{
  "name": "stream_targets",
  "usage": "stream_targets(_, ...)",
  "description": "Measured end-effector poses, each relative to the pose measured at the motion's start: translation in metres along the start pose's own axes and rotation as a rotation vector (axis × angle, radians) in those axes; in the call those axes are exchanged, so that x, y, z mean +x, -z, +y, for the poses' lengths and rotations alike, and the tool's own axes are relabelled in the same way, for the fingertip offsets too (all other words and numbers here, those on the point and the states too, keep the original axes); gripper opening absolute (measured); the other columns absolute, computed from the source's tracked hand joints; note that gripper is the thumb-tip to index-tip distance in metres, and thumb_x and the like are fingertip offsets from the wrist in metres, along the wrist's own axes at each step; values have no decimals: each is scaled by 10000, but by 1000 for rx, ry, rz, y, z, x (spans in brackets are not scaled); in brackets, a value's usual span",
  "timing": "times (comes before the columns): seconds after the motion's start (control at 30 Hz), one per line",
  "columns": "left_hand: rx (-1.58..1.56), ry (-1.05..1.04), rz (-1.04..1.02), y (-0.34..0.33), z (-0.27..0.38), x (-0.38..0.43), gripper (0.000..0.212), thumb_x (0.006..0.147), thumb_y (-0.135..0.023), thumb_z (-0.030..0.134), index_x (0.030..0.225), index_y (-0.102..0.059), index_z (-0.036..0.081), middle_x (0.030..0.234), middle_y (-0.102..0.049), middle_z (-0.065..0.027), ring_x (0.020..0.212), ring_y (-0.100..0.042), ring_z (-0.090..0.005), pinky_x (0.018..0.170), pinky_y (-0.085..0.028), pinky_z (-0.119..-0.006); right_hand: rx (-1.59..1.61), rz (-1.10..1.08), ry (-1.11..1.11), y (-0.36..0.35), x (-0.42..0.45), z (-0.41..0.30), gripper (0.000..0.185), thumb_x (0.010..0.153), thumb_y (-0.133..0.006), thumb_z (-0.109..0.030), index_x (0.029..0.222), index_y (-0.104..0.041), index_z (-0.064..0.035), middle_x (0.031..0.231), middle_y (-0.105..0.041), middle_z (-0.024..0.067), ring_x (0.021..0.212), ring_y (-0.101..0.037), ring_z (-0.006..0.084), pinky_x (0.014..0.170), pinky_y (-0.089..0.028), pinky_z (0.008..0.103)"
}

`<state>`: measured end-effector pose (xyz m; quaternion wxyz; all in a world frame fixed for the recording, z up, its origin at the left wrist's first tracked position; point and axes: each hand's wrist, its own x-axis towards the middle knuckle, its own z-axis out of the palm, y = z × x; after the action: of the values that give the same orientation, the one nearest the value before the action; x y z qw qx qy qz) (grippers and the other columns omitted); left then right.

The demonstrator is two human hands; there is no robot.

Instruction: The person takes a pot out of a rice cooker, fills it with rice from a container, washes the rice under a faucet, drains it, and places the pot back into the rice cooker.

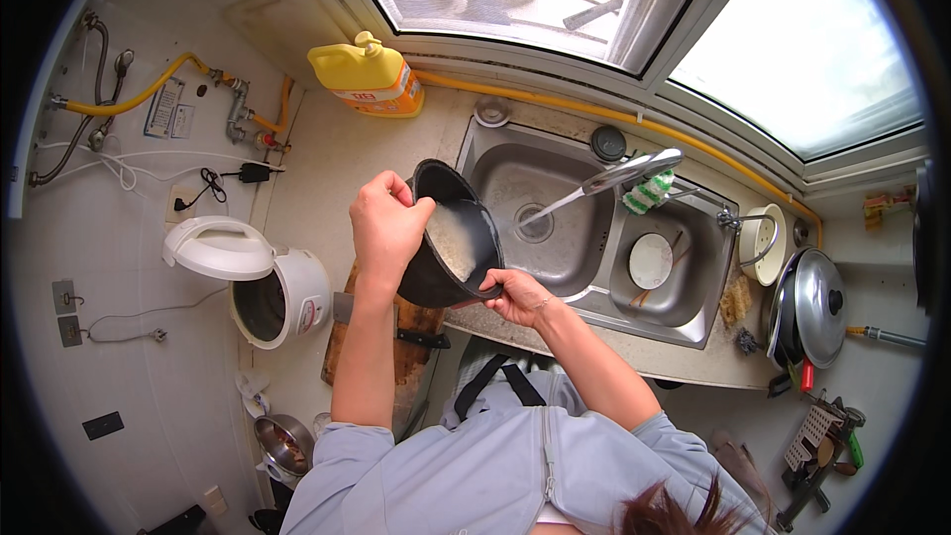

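Both my hands grip the rim of a dark rice cooker inner pot (pixel 446 267). My left hand (pixel 390 227) pinches its far-left edge, and my right hand (pixel 516 296) holds the near-right edge with the thumb over the rim. The pot tilts and shows pale rice grains (pixel 452 238) with cloudy water inside. It is held at the left edge of a double-bowl stainless steel sink (pixel 487 140). Water runs from the faucet (pixel 631 172) into the left bowl, close to the drain (pixel 535 223), beside the pot. A white rice cooker (pixel 308 297) stands with its lid raised on the left.
A kitchen knife (pixel 423 339) lies on a wooden cutting board (pixel 410 364) beneath my left arm. A yellow detergent jug (pixel 371 78) stands behind. The right bowl holds a white dish (pixel 651 261) and chopsticks (pixel 677 249). Pans with a metal lid (pixel 819 308) lean at the right.
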<state>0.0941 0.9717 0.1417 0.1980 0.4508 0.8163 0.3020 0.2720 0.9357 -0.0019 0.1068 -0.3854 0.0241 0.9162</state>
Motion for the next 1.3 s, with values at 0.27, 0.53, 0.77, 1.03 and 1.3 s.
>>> stream_targets(0.27,4,9,10,4,2,2,208,603,-662,91,604,-466,19,541,-522,-108,511,-534,-237,550,-451,-333,16,-52,-31,-6,0,-1,88,790,-521,-31,759,-558,42,655,-617,113,462,-601,159,400,-517,182)
stream_targets(0.53,78,-2,9,9,11,2,199,602,-653,90,605,-468,18,545,-526,-119,523,-550,-255,558,-457,-342,73,-130,-96,-7,7,5,58,779,-521,-7,780,-548,44,683,-624,119,482,-605,163,446,-542,196)
stream_targets(0.77,70,-27,15,9,8,3,199,603,-653,89,608,-469,16,550,-530,-125,527,-552,-264,562,-459,-345,54,-55,-85,-14,7,6,118,798,-502,-48,742,-546,46,613,-588,105,443,-585,138,348,-478,155)
stream_targets(1.03,72,-29,22,8,10,3,195,602,-648,83,608,-465,16,555,-527,-126,530,-546,-266,566,-456,-346,58,-53,-86,-12,11,6,123,801,-492,-40,750,-551,55,619,-593,110,442,-584,139,348,-478,154)
stream_targets(1.3,84,-109,55,4,1,6,181,600,-649,91,600,-477,34,501,-499,-58,467,-498,-152,489,-411,-291,65,-95,-123,-15,9,5,141,802,-492,-48,739,-561,58,618,-594,112,439,-582,139,344,-472,152)
